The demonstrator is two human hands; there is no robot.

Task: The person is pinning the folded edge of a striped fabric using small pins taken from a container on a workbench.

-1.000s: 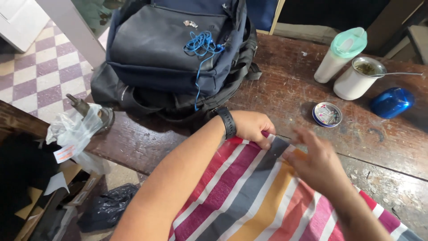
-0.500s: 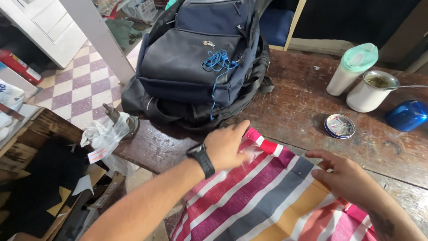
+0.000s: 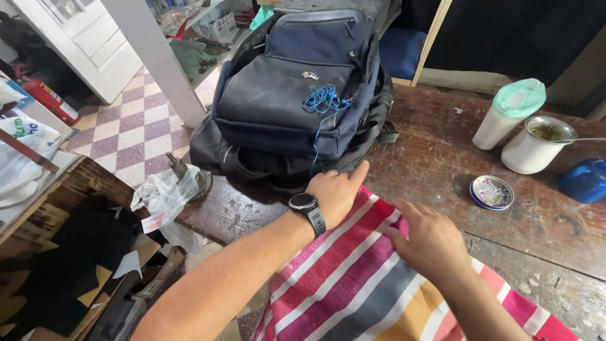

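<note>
Home sewing workshop: scarred wooden workbench point(image 3: 442, 158), tin of pins point(image 3: 492, 192) near its right edge, striped cloth point(image 3: 353, 284), scrap-filled boxes point(image 3: 76, 278) below.
</note>
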